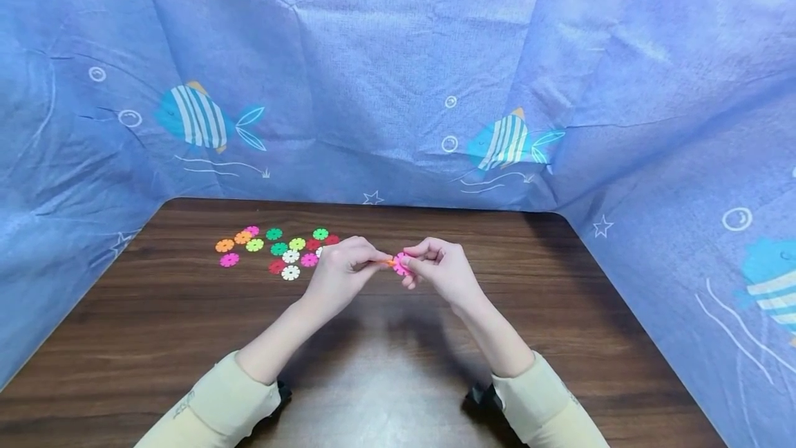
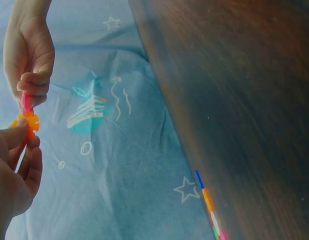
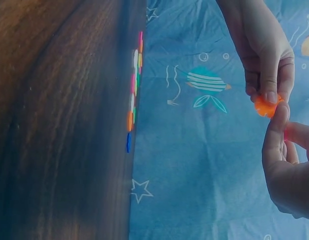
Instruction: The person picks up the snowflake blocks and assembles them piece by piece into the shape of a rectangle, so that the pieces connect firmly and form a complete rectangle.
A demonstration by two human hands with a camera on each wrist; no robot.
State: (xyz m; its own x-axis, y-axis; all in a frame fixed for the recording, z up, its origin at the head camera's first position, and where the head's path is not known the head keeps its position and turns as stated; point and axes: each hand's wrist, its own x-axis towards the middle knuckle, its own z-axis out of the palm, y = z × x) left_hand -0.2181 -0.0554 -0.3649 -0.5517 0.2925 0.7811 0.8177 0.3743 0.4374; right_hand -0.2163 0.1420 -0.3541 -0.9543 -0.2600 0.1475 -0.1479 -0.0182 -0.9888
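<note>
My left hand pinches an orange notched flower disc between thumb and fingers. Across from it, my right hand pinches a pink notched disc of the same kind. The two discs meet at their edges, crosswise: the head view has the pink one face-on and the orange one nearly edge-on, while in the left wrist view the orange one shows its face. Fingers cover much of both discs, and I cannot tell how deep their notches interlock. Both hands are raised over the table.
Loose flower discs lie on the dark wooden table, left of my left hand, among them a white disc, a green disc and an orange disc. A blue disc shows edge-on. Blue fish-print cloth hangs around the table.
</note>
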